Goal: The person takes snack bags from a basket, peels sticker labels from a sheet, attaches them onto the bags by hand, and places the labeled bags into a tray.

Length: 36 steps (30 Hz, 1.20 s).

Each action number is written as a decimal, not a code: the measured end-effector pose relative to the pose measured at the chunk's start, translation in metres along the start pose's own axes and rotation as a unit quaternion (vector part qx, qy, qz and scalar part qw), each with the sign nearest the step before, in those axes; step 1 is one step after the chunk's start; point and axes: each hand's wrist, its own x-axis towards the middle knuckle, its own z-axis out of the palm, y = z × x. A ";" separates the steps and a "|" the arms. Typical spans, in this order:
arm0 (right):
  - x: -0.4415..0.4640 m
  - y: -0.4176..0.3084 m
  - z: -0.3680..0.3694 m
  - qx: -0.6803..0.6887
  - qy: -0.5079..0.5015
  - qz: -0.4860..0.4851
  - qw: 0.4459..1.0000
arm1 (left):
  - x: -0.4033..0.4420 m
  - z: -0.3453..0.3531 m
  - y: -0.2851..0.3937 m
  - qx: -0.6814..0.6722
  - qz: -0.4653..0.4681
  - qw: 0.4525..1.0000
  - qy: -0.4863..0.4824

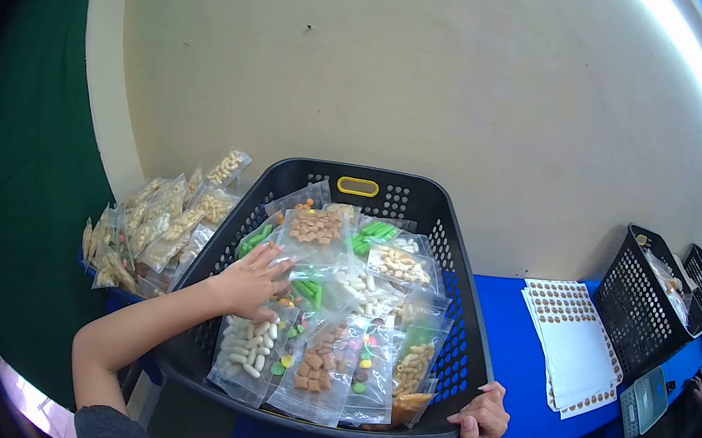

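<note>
A large black basket (463, 331) with perforated sides holds many clear plastic packets of snacks. My left hand (253, 284) lies on the packets at the basket's left side, fingers spread, palm down. Just beyond its fingertips is a packet of brown square pieces (315, 228). Under and below the hand lies a packet of white oblong pieces (247, 346). Another packet of brown pieces (316, 368) is near the front, beside one with coloured round pieces (364, 364). My right hand (481, 419) is closed round the basket's front right corner.
A pile of filled packets (156, 221) stands left of the basket. On the blue table (499, 305) to the right are printed sheets (575, 350), a scale (644, 403) and another black basket (638, 306). Part of another person's hand (696, 389) shows at the far right.
</note>
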 end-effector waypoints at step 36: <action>0.048 -0.062 0.026 0.247 -0.162 0.235 0.926 | -0.008 -0.182 0.061 -0.246 0.094 0.800 0.539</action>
